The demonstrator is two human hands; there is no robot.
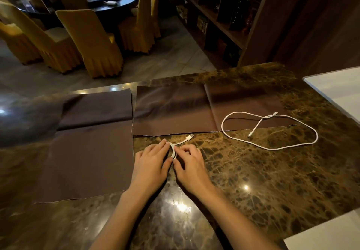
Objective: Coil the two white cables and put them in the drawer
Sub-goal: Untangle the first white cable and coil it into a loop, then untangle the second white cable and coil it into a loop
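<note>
Pinching a small white coil (173, 150) between them, the left hand (151, 164) and the right hand (190, 165) meet over the marble counter (253, 181). The left fingers curve around the coil's left side, thumb closed against its near edge; the right thumb and forefinger press on its right side. Most of the coil is hidden under the fingers, so the number of turns cannot be told. From the top of the coil a short free end runs up and to the right, ending in a plug (190, 137) that lies on the bare counter just beyond the fingertips.

Left of the hands a brown cloth (87, 162) lies flat, its edge touching the left hand's outer side. A second cloth (175, 111) lies just beyond the plug.

Well apart to the right, the second cable (272, 148) lies loose in one wide loop, its far part on the second cloth, its near part on the marble, both ends crossing inside the loop.
</note>
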